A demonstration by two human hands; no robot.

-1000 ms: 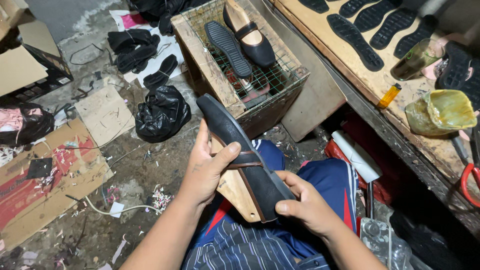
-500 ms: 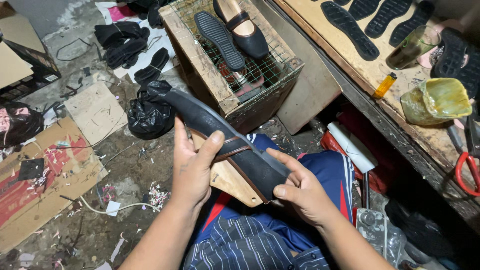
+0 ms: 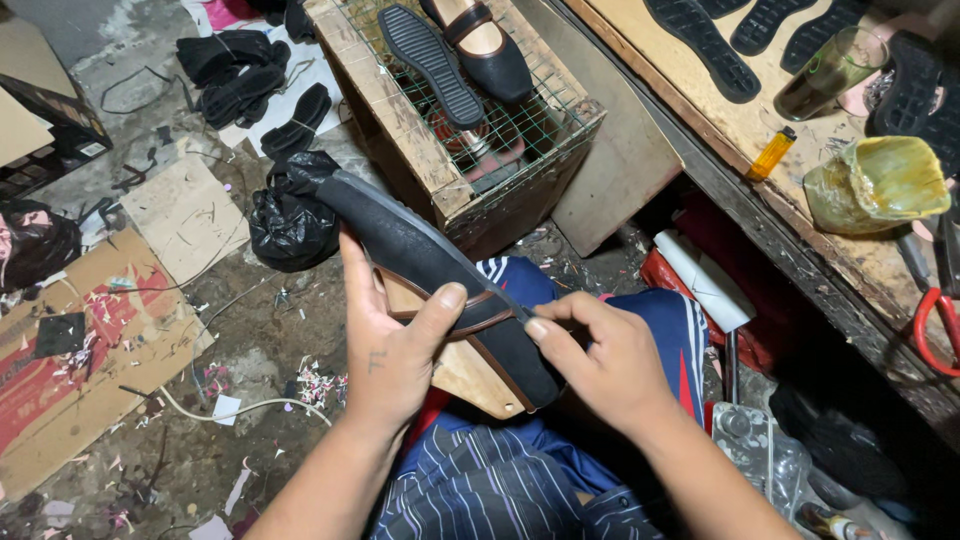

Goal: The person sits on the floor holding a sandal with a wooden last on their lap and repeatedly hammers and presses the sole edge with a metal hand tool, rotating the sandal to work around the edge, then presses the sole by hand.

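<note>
At the centre of the frame I see my left hand clasping a black shoe from below, thumb pressed over its strap, while my right hand pinches the heel end. The shoe slants toward the upper left, beside a wire-topped wooden crate.

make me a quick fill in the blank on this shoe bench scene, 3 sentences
1. Both hands, left hand and right hand, grip one black ____ shoe held sole up.
2. The wooden crate is topped with wire ____, where a loose black sole lies.
3. On the workbench, the lighter is coloured ____.

Missing words: wedge; mesh; orange
</note>
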